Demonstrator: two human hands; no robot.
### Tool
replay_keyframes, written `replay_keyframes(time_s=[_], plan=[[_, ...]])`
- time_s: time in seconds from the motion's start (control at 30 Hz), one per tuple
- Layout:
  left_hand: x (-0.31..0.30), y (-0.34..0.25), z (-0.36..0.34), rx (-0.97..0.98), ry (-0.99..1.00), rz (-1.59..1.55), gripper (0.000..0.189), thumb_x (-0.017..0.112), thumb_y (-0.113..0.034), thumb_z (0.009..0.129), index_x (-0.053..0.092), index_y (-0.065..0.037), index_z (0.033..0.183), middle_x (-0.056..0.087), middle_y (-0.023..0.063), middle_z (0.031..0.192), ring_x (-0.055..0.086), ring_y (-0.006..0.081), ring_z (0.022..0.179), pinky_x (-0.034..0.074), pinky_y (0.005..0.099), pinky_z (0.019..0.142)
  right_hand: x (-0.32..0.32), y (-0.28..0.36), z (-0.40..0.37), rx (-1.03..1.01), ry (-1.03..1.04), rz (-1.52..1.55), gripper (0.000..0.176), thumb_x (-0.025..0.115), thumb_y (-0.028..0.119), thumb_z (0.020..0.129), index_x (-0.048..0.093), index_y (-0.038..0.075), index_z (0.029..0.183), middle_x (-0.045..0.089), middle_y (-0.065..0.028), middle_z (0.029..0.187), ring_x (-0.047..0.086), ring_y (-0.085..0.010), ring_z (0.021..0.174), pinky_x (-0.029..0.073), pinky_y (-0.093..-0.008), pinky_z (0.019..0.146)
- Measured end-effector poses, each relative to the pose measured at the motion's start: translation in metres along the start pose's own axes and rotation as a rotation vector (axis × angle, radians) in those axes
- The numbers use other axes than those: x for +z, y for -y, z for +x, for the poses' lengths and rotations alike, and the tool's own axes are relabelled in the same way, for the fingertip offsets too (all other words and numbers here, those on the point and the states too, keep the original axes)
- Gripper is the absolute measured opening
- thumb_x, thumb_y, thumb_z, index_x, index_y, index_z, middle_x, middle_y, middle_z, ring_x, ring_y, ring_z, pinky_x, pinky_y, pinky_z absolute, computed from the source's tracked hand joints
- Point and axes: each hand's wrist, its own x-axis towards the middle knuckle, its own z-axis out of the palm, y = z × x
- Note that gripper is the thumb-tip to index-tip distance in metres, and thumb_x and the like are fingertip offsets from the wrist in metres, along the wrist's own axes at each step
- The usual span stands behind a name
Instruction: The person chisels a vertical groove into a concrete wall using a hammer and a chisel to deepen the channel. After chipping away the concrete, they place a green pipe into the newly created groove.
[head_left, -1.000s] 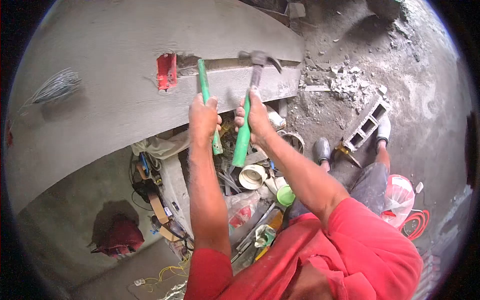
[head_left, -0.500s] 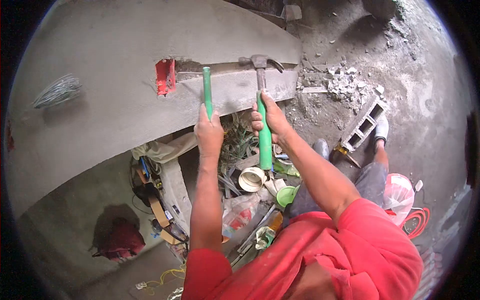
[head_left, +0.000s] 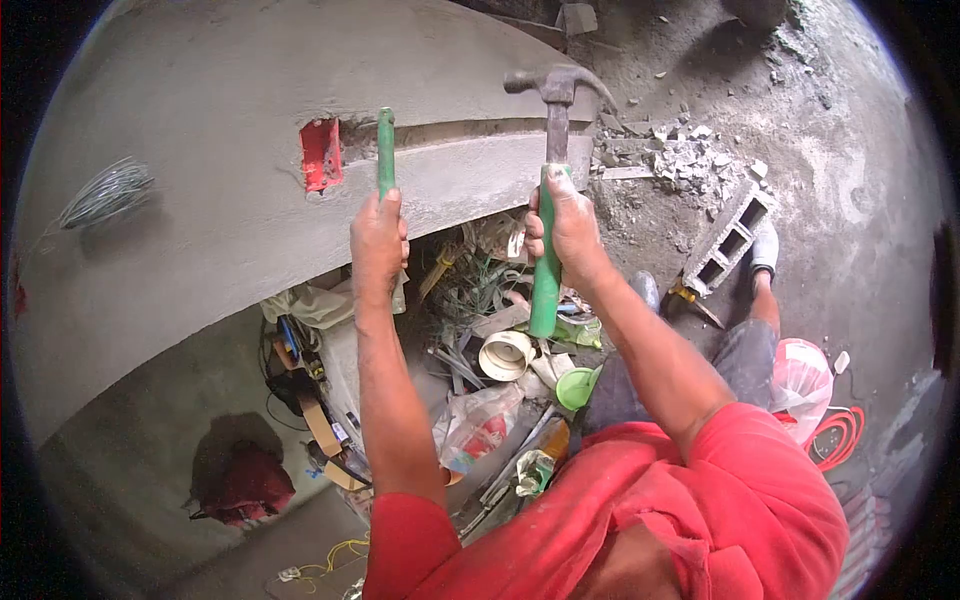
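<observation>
With the left hand [head_left: 378, 240] closed around the green chisel [head_left: 385, 150], tip in the wall groove [head_left: 470, 128] right of the red box [head_left: 320, 155], and the right hand [head_left: 565, 225] gripping the raised hammer [head_left: 556, 120], strike the chisel's butt squarely, clear of knuckles.

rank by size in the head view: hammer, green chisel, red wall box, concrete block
1. hammer
2. concrete block, though farther from the camera, so unsure
3. green chisel, partly hidden in the left hand
4. red wall box

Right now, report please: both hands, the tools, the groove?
Left hand shut on green chisel, tip at wall groove. Right hand shut on hammer, head up, apart from chisel. Nothing between them.
</observation>
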Motion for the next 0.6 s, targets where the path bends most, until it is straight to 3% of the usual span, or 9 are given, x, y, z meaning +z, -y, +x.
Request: replay_keyframes(time_s=[0.07, 0.23, 0.3, 0.43, 0.6], plan=[[-0.002, -0.002, -0.001, -0.002, -0.003, 0.011, 0.037, 0.051, -0.044, 0.101, 0.051, -0.009, 0.087, 0.045, -0.0026, 0.062, 0.042, 0.0070, 0.041, 0.033, 0.0250, 0.036, 0.008, -0.002, -0.003, -0.209, -0.046, -0.284, 0.049, 0.050, 0.056, 0.099, 0.050, 0.009, 0.087, 0.048, 0.0008, 0.059, 0.046, -0.0097, 0.045, 0.039, -0.0236, 0.042], [0.003, -0.005, 0.002, 0.008, 0.002, 0.042, 0.037, 0.051, -0.043, 0.101, 0.050, -0.009, 0.086, 0.045, -0.0023, 0.061, 0.042, 0.0079, 0.041, 0.035, 0.0267, 0.036, 0.042, -0.053, 0.044, -0.330, 0.053, -0.465, 0.049, 0.052, 0.055, 0.098, 0.052, 0.009, 0.081, 0.049, 0.0013, 0.057, 0.048, -0.0104, 0.043, 0.040, -0.0282, 0.039], [0.004, -0.007, 0.000, 0.017, 0.010, 0.006, 0.038, 0.051, -0.044, 0.101, 0.049, -0.009, 0.087, 0.045, -0.0023, 0.060, 0.042, 0.0083, 0.041, 0.035, 0.0271, 0.036, 0.048, -0.050, 0.068, -0.136, 0.079, -0.515, 0.048, 0.053, 0.053, 0.099, 0.052, 0.010, 0.080, 0.050, 0.0003, 0.058, 0.047, -0.0111, 0.043, 0.040, -0.0296, 0.040], [0.002, -0.004, 0.006, 0.026, 0.006, 0.064, 0.035, 0.051, -0.041, 0.100, 0.051, -0.007, 0.089, 0.046, -0.0014, 0.060, 0.045, 0.0094, 0.041, 0.037, 0.0281, 0.036, 0.051, -0.013, 0.043, -0.175, 0.023, -0.430, 0.047, 0.054, 0.053, 0.098, 0.052, 0.009, 0.080, 0.051, -0.0003, 0.059, 0.047, -0.0110, 0.043, 0.041, -0.0283, 0.040], [0.009, -0.010, 0.003, -0.021, 0.012, -0.013, 0.033, 0.051, -0.037, 0.100, 0.053, -0.006, 0.091, 0.047, -0.0003, 0.060, 0.047, 0.0100, 0.042, 0.039, 0.0284, 0.037, 0.060, -0.012, 0.014, -0.454, -0.023, -0.283, 0.049, 0.054, 0.057, 0.097, 0.052, 0.008, 0.089, 0.050, 0.0003, 0.060, 0.050, -0.0103, 0.048, 0.042, -0.0261, 0.043]])
